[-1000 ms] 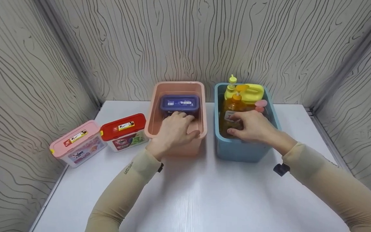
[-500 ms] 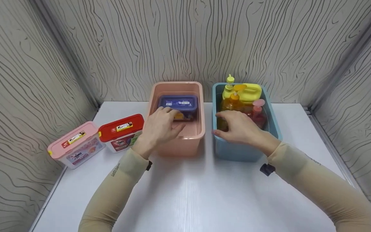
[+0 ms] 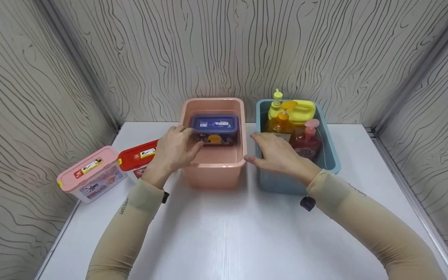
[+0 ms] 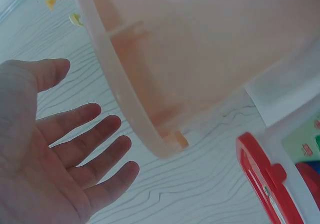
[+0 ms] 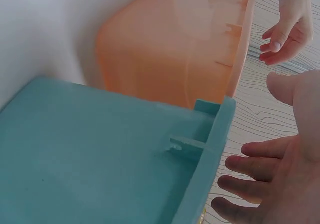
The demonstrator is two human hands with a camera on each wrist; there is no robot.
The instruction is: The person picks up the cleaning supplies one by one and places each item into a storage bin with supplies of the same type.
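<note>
My left hand (image 3: 174,149) hovers over the left front rim of the pink bin (image 3: 214,177), fingers spread and holding nothing. It partly covers the red-lidded detergent box (image 3: 137,155) in the head view. Over the near left part of the blue bin (image 3: 286,182) is my right hand (image 3: 280,153), its fingers apart and the thumb toward the pink bin. In the right wrist view that hand (image 5: 280,169) is beside the blue rim with nothing gripped. A box with a navy lid (image 3: 214,123) sits inside the pink bin.
In the blue bin stand a yellow jug (image 3: 301,112), an orange pump bottle (image 3: 280,125) and a red pump bottle (image 3: 307,147) with a pink top. A pink-lidded detergent box (image 3: 91,173) stands on the white table (image 3: 216,237) at left. Patterned walls enclose the back and sides.
Both hands have shifted left: the left from above the pink bin's inside to its left rim, the right out of the blue bin to its left side. The red pump bottle has come into view.
</note>
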